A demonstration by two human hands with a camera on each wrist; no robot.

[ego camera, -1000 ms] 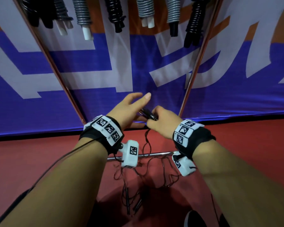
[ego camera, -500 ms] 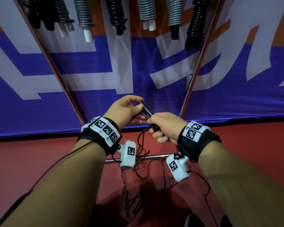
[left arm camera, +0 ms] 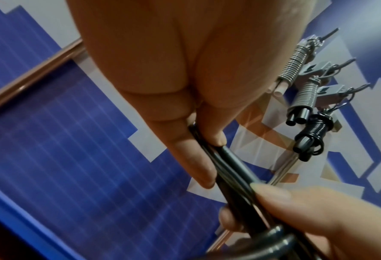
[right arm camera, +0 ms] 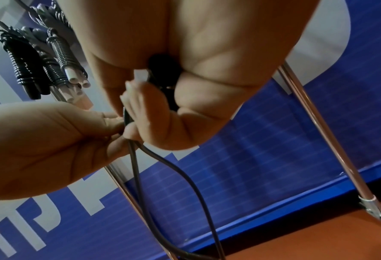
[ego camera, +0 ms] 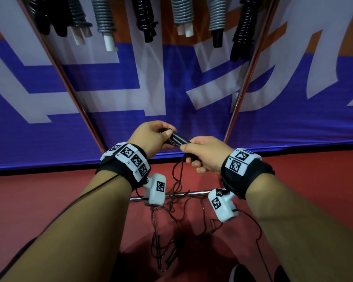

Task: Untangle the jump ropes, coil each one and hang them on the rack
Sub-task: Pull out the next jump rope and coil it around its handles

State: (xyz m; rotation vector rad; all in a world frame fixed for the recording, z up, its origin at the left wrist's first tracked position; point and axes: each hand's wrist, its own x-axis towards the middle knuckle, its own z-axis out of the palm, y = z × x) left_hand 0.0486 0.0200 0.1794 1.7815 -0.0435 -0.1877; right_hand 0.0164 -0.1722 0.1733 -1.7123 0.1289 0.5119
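Here the left hand (ego camera: 151, 137) has thumb and fingers curled round one end of a pair of black handles (ego camera: 178, 138), laid side by side; judging by that, it steadies the pair so the cord can be wound over them. Next to it, touching the same handles at their other end, the right hand (ego camera: 204, 154) closes round them, and the thin cord (ego camera: 174, 174) drops from under its fingers. That cord runs down to a loose tangle (ego camera: 171, 208) on the red floor (ego camera: 39, 200), draped over the low crossbar (ego camera: 183, 193) of the rack (ego camera: 237, 98), with more dark handles (ego camera: 158, 249) lying below; this rope is not yet coiled. Overhead, finished coils (ego camera: 108, 19) hang in a row between the rack's two slanting poles. Open room lies between hands and that row, so lifting looks free; the slack near the crossbar could snag as it is drawn up
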